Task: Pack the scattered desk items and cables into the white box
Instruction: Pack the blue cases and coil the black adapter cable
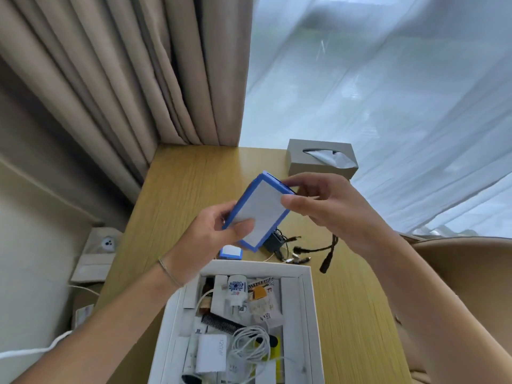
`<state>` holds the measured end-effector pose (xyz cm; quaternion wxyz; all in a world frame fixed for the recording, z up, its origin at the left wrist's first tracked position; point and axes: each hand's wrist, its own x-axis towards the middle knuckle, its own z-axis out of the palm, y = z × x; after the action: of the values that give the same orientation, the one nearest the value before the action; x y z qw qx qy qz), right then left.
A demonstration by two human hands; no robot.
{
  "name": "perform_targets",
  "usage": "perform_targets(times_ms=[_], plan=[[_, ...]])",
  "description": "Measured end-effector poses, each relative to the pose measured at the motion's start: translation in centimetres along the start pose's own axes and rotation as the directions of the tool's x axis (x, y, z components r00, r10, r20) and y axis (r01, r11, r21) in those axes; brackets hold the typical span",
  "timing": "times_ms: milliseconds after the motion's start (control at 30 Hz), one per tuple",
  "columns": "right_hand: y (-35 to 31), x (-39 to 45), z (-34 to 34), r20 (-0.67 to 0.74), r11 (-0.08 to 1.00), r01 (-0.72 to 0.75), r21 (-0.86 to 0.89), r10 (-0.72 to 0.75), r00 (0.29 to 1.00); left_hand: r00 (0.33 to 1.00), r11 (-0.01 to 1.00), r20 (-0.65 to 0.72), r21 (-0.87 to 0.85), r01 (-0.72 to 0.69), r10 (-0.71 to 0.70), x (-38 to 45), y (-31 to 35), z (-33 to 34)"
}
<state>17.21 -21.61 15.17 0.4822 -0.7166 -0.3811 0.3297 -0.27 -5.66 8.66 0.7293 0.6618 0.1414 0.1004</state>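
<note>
Nearest you, the white box [311, 314] is already crowded (charger, comb, coiled cable). Your left hand [213, 231] and right hand [324, 206] both grip the blue-edged card box [260, 214] above the desk [188, 184]; next, lower it into a free gap.

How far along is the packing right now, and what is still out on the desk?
Well under way. The white box already holds a comb, a coiled white cable and chargers. In hand: the left hand and right hand hold a blue-edged box above the desk. Left: a smaller blue box and the black cables and adapter.
</note>
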Motion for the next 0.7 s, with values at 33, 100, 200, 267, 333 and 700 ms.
perform_targets(times_ms=[33,100,200,267,333,700], plan=[[-0.4,-0.4,0.5,0.015,0.999,-0.009,0.045,0.008,1.000,0.998,0.999,0.059,-0.036,0.032,-0.030,-0.7,0.0,-0.4],[-0.8,-1.1,1.8,0.064,0.983,-0.049,0.179,0.038,0.997,0.988,0.994,0.137,-0.074,0.078,-0.067,-2.1,0.1,-1.2],[-0.6,-1.7,4.7,0.158,0.909,-0.188,0.371,0.138,0.978,0.980,0.982,0.132,-0.092,0.163,-0.150,-3.7,-0.2,-2.3],[0.1,-1.9,6.9,0.181,0.897,-0.258,0.360,0.204,0.962,0.976,0.977,0.090,-0.064,0.203,-0.197,-4.5,-0.5,-3.0],[0.9,-2.5,8.9,0.120,0.926,-0.283,0.251,0.260,0.958,0.968,0.965,0.031,-0.082,0.250,-0.248,-5.6,-1.3,-3.7],[8.6,-5.6,17.7,0.114,0.816,-0.419,0.398,0.409,0.905,0.870,0.880,-0.136,-0.049,0.472,-0.474,-10.5,-4.9,-4.0]])
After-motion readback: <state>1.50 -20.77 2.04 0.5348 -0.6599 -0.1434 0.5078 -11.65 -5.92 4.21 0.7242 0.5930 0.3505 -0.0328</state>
